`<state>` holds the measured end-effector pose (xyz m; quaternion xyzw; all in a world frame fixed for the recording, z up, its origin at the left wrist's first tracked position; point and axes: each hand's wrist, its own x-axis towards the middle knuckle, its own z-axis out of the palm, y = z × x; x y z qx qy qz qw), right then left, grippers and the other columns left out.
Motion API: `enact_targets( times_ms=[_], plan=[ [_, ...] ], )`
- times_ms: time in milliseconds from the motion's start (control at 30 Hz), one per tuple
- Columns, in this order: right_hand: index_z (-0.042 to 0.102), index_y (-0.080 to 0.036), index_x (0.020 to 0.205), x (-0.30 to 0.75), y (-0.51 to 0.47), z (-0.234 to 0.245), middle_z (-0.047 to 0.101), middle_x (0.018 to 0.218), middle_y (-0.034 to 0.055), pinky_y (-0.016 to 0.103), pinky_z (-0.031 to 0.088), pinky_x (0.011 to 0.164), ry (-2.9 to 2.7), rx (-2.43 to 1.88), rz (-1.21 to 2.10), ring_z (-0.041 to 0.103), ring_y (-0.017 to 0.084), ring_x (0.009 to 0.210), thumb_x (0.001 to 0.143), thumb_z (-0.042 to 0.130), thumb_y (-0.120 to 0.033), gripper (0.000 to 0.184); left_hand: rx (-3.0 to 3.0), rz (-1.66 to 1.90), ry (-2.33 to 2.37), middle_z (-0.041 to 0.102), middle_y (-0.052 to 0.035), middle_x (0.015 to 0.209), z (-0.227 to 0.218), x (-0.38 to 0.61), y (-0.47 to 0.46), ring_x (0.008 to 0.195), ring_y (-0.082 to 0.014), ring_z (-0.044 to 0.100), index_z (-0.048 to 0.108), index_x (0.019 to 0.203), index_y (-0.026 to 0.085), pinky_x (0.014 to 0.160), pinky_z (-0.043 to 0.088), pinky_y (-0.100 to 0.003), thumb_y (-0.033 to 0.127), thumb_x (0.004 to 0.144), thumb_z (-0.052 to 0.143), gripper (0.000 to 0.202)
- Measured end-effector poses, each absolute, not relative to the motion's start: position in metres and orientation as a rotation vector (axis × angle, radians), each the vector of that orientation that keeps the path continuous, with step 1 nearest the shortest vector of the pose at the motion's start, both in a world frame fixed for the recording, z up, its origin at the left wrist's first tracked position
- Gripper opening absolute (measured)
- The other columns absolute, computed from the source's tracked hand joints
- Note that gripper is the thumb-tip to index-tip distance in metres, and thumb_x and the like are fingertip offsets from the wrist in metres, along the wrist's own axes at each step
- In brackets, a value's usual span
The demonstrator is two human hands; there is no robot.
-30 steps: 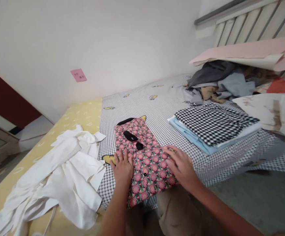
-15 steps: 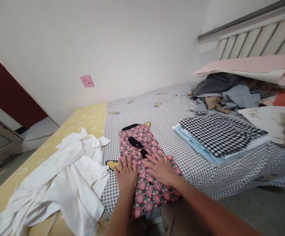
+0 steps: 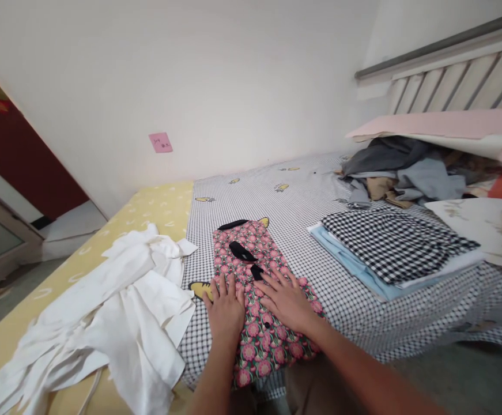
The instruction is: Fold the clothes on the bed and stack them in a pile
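The person's left hand (image 3: 225,311) and right hand (image 3: 287,302) lie open and spread on a flowered shirt (image 3: 251,314), folded on a checked sheet (image 3: 296,242). White clothes (image 3: 134,314) sprawl crumpled to its left; folded clothes (image 3: 397,242) sit stacked to its right. Beyond that stack there's a jumbled heap (image 3: 384,155), and a pink note (image 3: 161,142) on the wall (image 3: 251,86).
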<state>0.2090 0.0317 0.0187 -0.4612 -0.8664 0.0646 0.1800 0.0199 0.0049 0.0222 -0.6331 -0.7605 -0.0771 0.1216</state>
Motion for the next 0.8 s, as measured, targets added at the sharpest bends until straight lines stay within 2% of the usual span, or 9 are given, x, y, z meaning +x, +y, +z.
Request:
enact_targets(
  times_ms=[400, 533, 600, 667, 733, 800],
  plan=[
    [0.053, -0.038, 0.146, 0.209, 0.031, 0.011, 0.049, 0.156, 0.003, 0.061, 0.015, 0.122, -2.435, -1.27, 0.146, 0.029, 0.032, 0.152, 0.102, 0.043, -0.051, 0.047, -1.874, -0.299, -2.297, 0.039, -0.0102, 0.161, 0.024, 0.021, 0.001, 0.149, -0.038, 0.034, 0.043, 0.152, 0.024, 0.12, 0.025, -0.065, 0.044, 0.102, 0.03, 0.056],
    [0.059, -0.037, 0.141, 0.208, 0.034, 0.012, 0.052, 0.154, 0.0028, 0.063, 0.012, 0.121, -2.384, -1.265, 0.281, 0.03, 0.033, 0.15, 0.099, 0.048, -0.049, 0.044, -1.868, -0.293, -2.294, 0.04, -0.0096, 0.161, 0.026, 0.022, 0.001, 0.15, -0.0379, 0.033, 0.042, 0.152, 0.023, 0.121, 0.025, -0.065, 0.043, 0.102, 0.03, 0.055],
    [0.065, -0.034, 0.134, 0.209, 0.045, 0.018, 0.056, 0.15, 0.0036, 0.062, 0.019, 0.12, -2.296, -1.242, 0.467, 0.038, 0.033, 0.146, 0.097, 0.05, -0.046, 0.041, -1.859, -0.269, -2.298, 0.04, -0.0092, 0.161, 0.026, 0.022, 0.001, 0.149, -0.0384, 0.034, 0.044, 0.152, 0.024, 0.12, 0.026, -0.065, 0.042, 0.102, 0.03, 0.054],
    [0.069, -0.03, 0.127, 0.211, 0.063, 0.028, 0.063, 0.141, 0.005, 0.052, 0.034, 0.115, -2.097, -1.311, 0.601, 0.052, 0.028, 0.134, 0.096, 0.047, -0.04, 0.039, -1.848, -0.252, -2.291, 0.04, -0.0093, 0.16, 0.026, 0.022, 0.001, 0.148, -0.039, 0.036, 0.044, 0.151, 0.024, 0.119, 0.028, -0.066, 0.041, 0.102, 0.032, 0.054],
    [0.068, -0.026, 0.126, 0.215, 0.086, 0.039, 0.067, 0.132, 0.0072, 0.041, 0.046, 0.105, -1.875, -1.491, 0.598, 0.061, 0.023, 0.121, 0.096, 0.042, -0.034, 0.04, -1.835, -0.247, -2.274, 0.041, -0.0092, 0.16, 0.025, 0.021, 0.002, 0.147, -0.0388, 0.037, 0.045, 0.15, 0.024, 0.119, 0.029, -0.065, 0.039, 0.101, 0.033, 0.053],
    [0.062, -0.022, 0.132, 0.218, 0.109, 0.048, 0.066, 0.128, 0.0113, 0.041, 0.049, 0.099, -1.719, -1.7, 0.517, 0.063, 0.024, 0.116, 0.095, 0.04, -0.031, 0.044, -1.822, -0.238, -2.261, 0.042, -0.0086, 0.16, 0.024, 0.021, 0.003, 0.147, -0.0381, 0.038, 0.046, 0.15, 0.025, 0.119, 0.03, -0.064, 0.039, 0.101, 0.034, 0.052]
  ],
)
